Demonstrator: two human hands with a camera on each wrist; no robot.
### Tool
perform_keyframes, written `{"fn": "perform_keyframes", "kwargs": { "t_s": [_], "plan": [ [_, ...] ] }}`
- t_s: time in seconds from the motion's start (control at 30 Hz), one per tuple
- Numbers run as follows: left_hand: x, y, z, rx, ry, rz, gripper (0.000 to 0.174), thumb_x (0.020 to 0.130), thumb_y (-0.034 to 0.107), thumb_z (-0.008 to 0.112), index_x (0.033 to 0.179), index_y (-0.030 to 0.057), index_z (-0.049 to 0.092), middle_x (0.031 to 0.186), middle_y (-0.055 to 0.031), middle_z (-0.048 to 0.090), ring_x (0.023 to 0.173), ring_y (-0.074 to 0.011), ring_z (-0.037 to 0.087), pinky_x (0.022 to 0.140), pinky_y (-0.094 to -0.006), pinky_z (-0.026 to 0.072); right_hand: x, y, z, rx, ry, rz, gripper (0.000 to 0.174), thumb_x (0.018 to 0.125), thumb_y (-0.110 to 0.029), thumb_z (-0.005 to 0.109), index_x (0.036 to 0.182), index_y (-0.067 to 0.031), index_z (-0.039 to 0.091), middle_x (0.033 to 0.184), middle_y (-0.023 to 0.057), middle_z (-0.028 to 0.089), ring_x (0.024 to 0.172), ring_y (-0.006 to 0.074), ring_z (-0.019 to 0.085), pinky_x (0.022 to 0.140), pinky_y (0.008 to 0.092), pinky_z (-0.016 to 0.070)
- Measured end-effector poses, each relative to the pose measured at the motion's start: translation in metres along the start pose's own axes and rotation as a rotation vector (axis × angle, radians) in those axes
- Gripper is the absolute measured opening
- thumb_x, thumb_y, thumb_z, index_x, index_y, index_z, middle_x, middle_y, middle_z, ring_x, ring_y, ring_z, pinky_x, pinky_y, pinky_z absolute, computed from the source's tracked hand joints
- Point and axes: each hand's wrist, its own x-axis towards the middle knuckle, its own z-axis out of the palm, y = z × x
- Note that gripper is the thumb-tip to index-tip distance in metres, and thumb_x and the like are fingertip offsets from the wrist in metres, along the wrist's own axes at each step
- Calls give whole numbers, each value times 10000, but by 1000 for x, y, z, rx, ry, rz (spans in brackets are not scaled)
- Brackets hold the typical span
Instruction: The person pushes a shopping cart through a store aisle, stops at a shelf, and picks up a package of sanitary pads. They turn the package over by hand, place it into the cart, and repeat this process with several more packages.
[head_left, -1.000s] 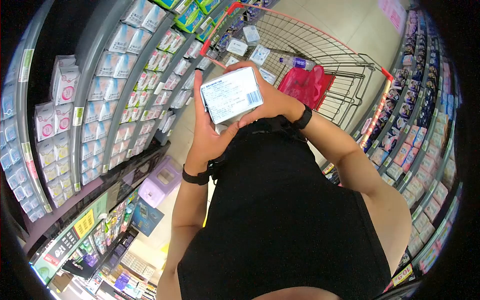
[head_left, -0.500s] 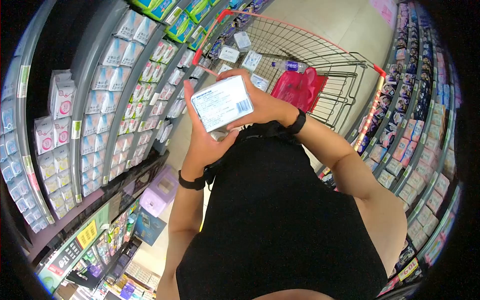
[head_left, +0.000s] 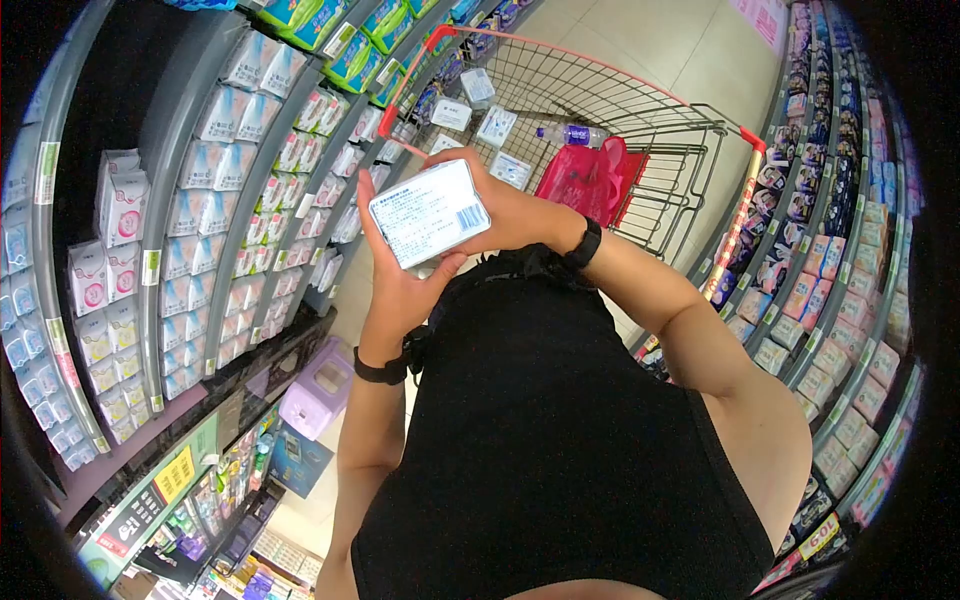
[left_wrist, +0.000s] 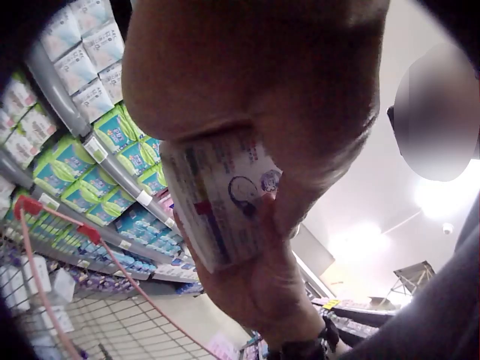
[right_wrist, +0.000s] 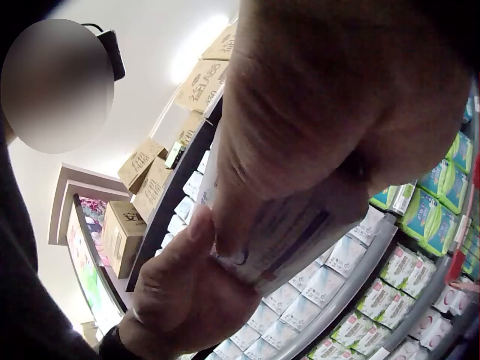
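Both hands hold one white pack (head_left: 430, 215) in front of the body, its face of small blue print and a barcode turned up. My left hand (head_left: 400, 295) grips the pack's left side, with the thumb at the near edge. From the right, my right hand (head_left: 515, 212) wraps round the far and right sides. In the left wrist view, another side of the pack (left_wrist: 225, 202) shows dark print and a round mark. The right wrist view has the pack (right_wrist: 300, 232) partly hidden behind the right hand (right_wrist: 322, 105).
A red-rimmed wire shopping cart (head_left: 655, 105) stands ahead, holding several white packs (head_left: 497, 127), a purple-labelled bottle (head_left: 570, 134) and a red bag (head_left: 585, 185). Shelves of packs (head_left: 210, 170) line the left, and more shelves (head_left: 840, 330) the right. A lilac bin (head_left: 318, 390) sits on the floor.
The pack and both hands have come slightly nearer the body, with the grip kept. The cart and shelves have shifted a little to the left in the head view.
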Motion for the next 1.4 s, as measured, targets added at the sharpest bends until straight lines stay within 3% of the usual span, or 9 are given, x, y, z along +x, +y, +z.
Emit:
{"fn": "perform_keyframes", "kwargs": {
  "t_s": [0.27,0.5,0.53,0.67,0.83,0.9,1.07,1.27,1.4],
  "plan": [
    [-18,-39,-4,-296,-93,-250,963,921,303,725,1586,7,95,1430,-183,487,1307,-274,492,1106,-393,372,-26,8,-19,494,-66,248,840,860,-250,770,1506,-16,288,1410,115,466,1328,212,437,1115,368,339],
    [-12,-32,5,-426,-10,-234,946,926,413,703,1576,-6,158,1468,-195,453,1313,-258,492,1096,-376,378,-25,40,-23,568,191,358,616,1024,-494,479,1410,-16,447,1306,98,582,1195,166,559,1009,346,450],
    [-7,-27,4,-240,-29,-129,976,896,407,736,1572,-10,168,1484,-199,431,1332,-262,471,1098,-384,376,-20,38,-20,603,190,331,654,1030,-569,385,1417,-43,432,1095,129,671,827,216,709,559,314,582],
    [1,-17,7,-29,-6,30,1024,822,337,811,1564,-6,195,1519,-199,376,1379,-290,422,1129,-417,348,-19,53,-16,834,34,546,771,997,-687,293,1434,-74,460,1191,141,664,850,222,713,557,328,590],
    [-9,-34,3,23,53,-43,809,788,174,802,1459,1,384,1397,-165,470,1288,-300,476,1097,-428,372,-16,62,-7,453,8,605,745,1002,-662,348,1456,-81,458,1256,128,623,1053,209,633,732,331,550],
    [-8,-43,-3,220,49,28,712,766,171,816,1373,4,484,1339,-160,509,1223,-303,506,1060,-423,396,-15,45,-12,377,24,688,698,1027,-613,364,1452,-70,471,1311,111,601,1174,200,574,990,352,473],
    [-15,-54,-3,8,230,-298,435,936,209,663,1309,23,537,1270,-135,563,1166,-236,533,1025,-361,405,-16,45,-17,372,-73,211,723,968,-464,610,1540,-116,337,1524,107,374,1269,196,490,976,367,472],
    [-33,-93,-2,-612,249,-661,504,1041,375,494,1375,-2,488,1319,-107,590,1209,-209,572,1024,-350,434,-15,42,-19,301,-182,250,773,889,-296,743,1529,-103,355,1442,74,483,1240,194,509,987,368,467],
    [-25,-74,4,-801,262,-721,606,1071,479,370,1447,7,420,1393,-109,538,1208,-219,583,1040,-357,442,-20,53,-16,274,-173,199,722,940,-426,656,1507,-77,376,1315,96,559,1082,165,586,830,314,533]
  ]
}}
